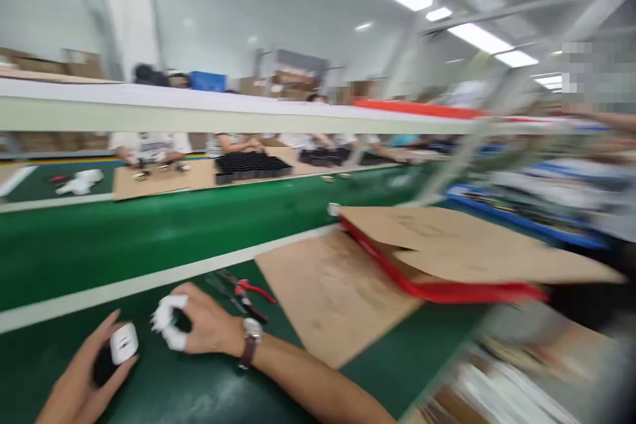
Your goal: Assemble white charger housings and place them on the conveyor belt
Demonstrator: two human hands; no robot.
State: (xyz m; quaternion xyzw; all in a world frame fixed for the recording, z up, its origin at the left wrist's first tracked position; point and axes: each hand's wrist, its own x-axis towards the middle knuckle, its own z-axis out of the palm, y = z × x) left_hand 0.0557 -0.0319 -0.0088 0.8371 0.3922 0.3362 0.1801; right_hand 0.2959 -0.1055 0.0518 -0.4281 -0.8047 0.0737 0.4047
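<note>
My left hand (84, 377) is at the lower left, thumb and fingers curled around a small white rounded-square piece (124, 343) with dark marks on its face. Close by on the right, my right hand (211, 323) has its fingers closed at something white and curved (171, 318) with small prongs on its left side. Blur hides whether part of that white is finger covering. A watch (251, 342) with a brown strap is on my right wrist. Red-handled pliers (244, 291) lie on the green bench top (199, 387), just beyond my right hand.
A flat cardboard sheet (338, 298) lies right of the pliers. Beside it, more cardboard (447, 238) covers a red tray (437, 293). A pale shelf beam (199, 112) crosses above the green belt (149, 225). Several people work opposite, near black divided trays (252, 165).
</note>
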